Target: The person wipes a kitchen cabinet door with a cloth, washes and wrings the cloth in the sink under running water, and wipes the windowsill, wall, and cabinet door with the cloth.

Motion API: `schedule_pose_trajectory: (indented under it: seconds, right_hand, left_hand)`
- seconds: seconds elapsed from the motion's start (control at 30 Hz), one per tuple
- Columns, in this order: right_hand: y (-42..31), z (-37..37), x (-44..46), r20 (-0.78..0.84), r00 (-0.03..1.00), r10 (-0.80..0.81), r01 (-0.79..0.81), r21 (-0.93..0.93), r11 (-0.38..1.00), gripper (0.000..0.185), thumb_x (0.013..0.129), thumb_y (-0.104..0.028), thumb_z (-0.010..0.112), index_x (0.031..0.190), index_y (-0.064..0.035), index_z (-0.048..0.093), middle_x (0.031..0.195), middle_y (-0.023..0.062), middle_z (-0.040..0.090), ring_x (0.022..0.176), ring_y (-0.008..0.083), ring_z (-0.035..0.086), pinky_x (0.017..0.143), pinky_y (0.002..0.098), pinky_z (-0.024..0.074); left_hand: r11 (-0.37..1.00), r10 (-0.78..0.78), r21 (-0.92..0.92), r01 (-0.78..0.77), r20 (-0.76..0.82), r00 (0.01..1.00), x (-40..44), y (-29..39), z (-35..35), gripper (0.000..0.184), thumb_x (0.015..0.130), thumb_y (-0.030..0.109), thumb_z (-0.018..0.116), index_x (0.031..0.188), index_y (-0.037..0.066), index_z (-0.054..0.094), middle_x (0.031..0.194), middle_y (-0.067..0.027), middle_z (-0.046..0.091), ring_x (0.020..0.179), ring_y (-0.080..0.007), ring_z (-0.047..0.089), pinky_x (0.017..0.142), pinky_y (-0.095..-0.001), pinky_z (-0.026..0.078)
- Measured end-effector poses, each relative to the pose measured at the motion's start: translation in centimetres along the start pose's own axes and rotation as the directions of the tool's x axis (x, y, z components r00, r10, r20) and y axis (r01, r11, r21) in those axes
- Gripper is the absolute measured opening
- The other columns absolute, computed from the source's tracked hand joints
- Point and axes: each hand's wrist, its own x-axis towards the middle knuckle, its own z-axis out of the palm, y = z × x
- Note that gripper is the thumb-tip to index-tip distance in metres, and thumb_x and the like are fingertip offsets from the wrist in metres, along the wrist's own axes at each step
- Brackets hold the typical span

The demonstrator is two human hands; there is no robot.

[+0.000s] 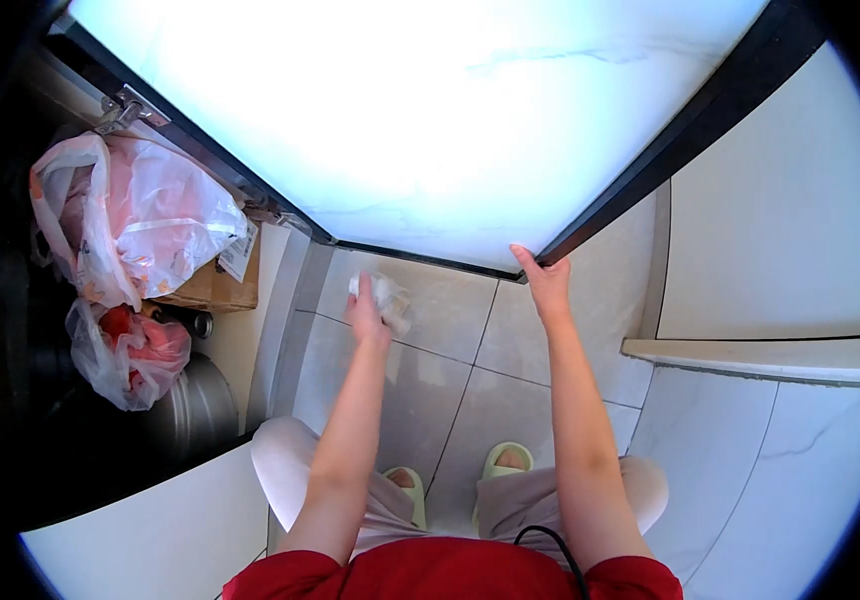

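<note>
A white marble-patterned cabinet door (510, 140) with a dark frame stands swung out in front of me. My right hand (550, 285) grips its lower right corner, the thumb showing on the front edge and the other fingers partly hidden behind the frame. To the left and lower, my left hand (367, 315) is closed around a crumpled white cloth (390, 300), held above the tiled floor just below the door's bottom edge. The cloth does not touch the door.
Inside the cabinet on the left are a pinkish-white plastic bag (165, 200), a smaller bag (135, 355) with something red, a cardboard box (215, 290) and a metal pot (202, 405). Metal hinges (132, 108) hold the door. A pale ledge (750, 353) juts out at right.
</note>
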Motion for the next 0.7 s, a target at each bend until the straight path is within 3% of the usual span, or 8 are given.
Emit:
schedule_pose_trajectory:
  seconds: [0.07,0.1,0.17,0.3,0.37,0.47,0.57,0.7]
  right_hand:
    - [0.3,0.0,0.1,-0.004,1.0,-0.022,0.022,0.039,0.999,0.031,0.075,-0.014,0.075,0.097,0.0027,0.061,0.091,0.0029,0.063,0.082,0.0116,0.055,0.076,0.0267,0.0451]
    - [0.4,0.1,0.2,-0.007,1.0,-0.022,0.022,0.038,0.999,0.031,0.075,-0.014,0.075,0.097,0.0027,0.061,0.091,0.0029,0.063,0.082,0.0116,0.055,0.076,0.0267,0.0451]
    - [0.3,0.2,0.1,-0.005,0.999,-0.044,0.044,0.053,0.998,0.03,0.076,-0.014,0.075,0.097,0.0028,0.061,0.09,0.0024,0.062,0.081,0.011,0.055,0.075,0.0263,0.045]
    - [0.6,0.3,-0.1,-0.023,1.0,-0.019,0.02,0.013,1.0,0.028,0.076,-0.013,0.075,0.094,0.0022,0.062,0.088,0.0018,0.062,0.079,0.0106,0.054,0.073,0.0259,0.045]
    - [0.6,0.5,-0.4,-0.092,0.988,-0.121,0.122,0.007,0.993,0.023,0.074,-0.015,0.077,0.083,0.0013,0.063,0.076,0.0003,0.063,0.068,0.0077,0.053,0.063,0.0244,0.0451]
    - [0.3,0.5,-0.5,-0.084,0.99,-0.113,0.117,0.047,0.992,0.024,0.074,-0.015,0.077,0.083,0.0014,0.063,0.077,0.0008,0.063,0.068,0.0076,0.053,0.063,0.024,0.0453]
    - [0.5,0.5,-0.4,-0.075,0.989,-0.126,0.134,0.113,0.985,0.025,0.074,-0.016,0.078,0.084,0.0017,0.063,0.077,0.0012,0.064,0.068,0.0074,0.054,0.062,0.0235,0.0453]
    - [0.5,0.4,-0.5,-0.073,0.996,-0.046,0.053,0.1,0.994,0.024,0.073,-0.016,0.078,0.082,0.0014,0.064,0.074,0.0011,0.064,0.066,0.0073,0.054,0.061,0.0237,0.0452]
  left_hand:
    - [0.85,0.347,0.348,-0.395,0.194,0.918,-0.3,-0.4,1.4,0.039,0.084,0.025,0.06,0.114,0.0,0.055,0.101,-0.0141,0.06,0.091,-0.025,0.06,0.079,-0.0352,0.047]
    - [0.85,0.346,0.348,-0.395,0.197,0.918,0.0,-1.8,2.0,0.039,0.084,0.025,0.06,0.114,0.0,0.055,0.101,-0.0141,0.06,0.091,-0.025,0.06,0.079,-0.0352,0.047]
    - [0.233,0.637,0.496,-0.836,0.572,0.517,1.2,-5.5,2.9,0.045,0.081,0.019,0.061,0.121,0.0,0.051,0.101,-0.0161,0.059,0.09,-0.0294,0.058,0.08,-0.0358,0.045]
    - [0.193,0.507,0.625,-0.756,0.597,0.623,-0.9,-6.7,3.5,0.055,0.078,0.012,0.058,0.13,0.002,0.043,0.105,-0.0197,0.057,0.092,-0.0353,0.055,0.079,-0.0391,0.045]
    - [0.354,0.441,0.635,-0.687,0.534,0.721,-1.0,-7.5,3.6,0.06,0.078,0.01,0.057,0.135,0.007,0.038,0.104,-0.0201,0.057,0.092,-0.037,0.055,0.079,-0.0409,0.046]
    - [0.229,0.359,0.49,-0.841,0.761,0.541,-3.2,-9.4,3.9,0.065,0.077,0.012,0.057,0.138,0.01,0.033,0.107,-0.0208,0.057,0.093,-0.0367,0.056,0.078,-0.0429,0.046]
    - [0.161,0.129,0.537,-0.828,0.821,0.557,-7.0,-11.5,6.8,0.066,0.077,0.013,0.058,0.138,0.011,0.033,0.111,-0.0214,0.056,0.097,-0.0377,0.056,0.081,-0.0436,0.046]
    - [0.547,0.144,0.473,-0.69,0.759,0.635,-7.0,-16.7,8.1,0.068,0.077,0.013,0.06,0.139,0.014,0.032,0.11,-0.0232,0.057,0.096,-0.0393,0.056,0.08,-0.0446,0.046]
